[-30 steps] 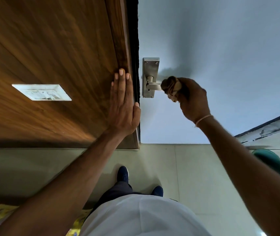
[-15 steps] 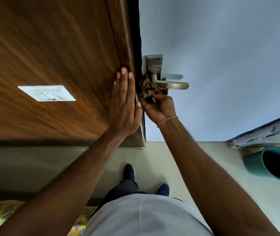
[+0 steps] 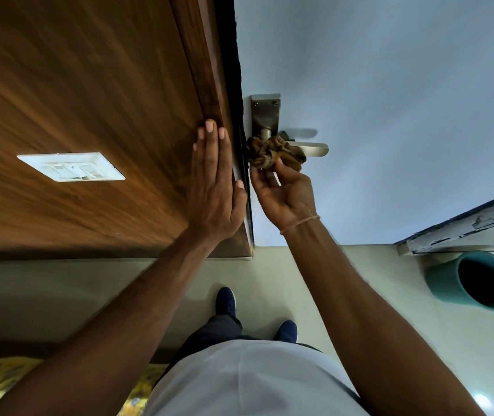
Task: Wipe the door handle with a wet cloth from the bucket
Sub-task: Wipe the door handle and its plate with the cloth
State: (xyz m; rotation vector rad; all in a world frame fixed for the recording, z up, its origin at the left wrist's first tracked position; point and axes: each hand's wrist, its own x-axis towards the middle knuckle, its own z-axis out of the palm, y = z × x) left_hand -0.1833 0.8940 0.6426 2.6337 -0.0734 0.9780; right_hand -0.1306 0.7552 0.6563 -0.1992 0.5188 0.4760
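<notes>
Right hand [image 3: 284, 196] palm-up, grip pinching brown cloth [image 3: 272, 153] against door handle [image 3: 314, 149] near the door edge (bare door rightward); left hand [image 3: 214, 187] flat, fingers straight, on wooden panel [image 3: 89, 85].

Single view only, head-mounted, wide-angle. Looks forward and steeply down along the pale door [image 3: 390, 85] and wood-grain wall panel [image 3: 74, 100] to the floor [image 3: 344, 280]. Close range: door handle [image 3: 314, 149] near frame centre, both forearms entering from the bottom edge, own torso and shoes [image 3: 225, 301] at bottom centre. Straight lines bowed toward the margins. No second view for overlap.
</notes>
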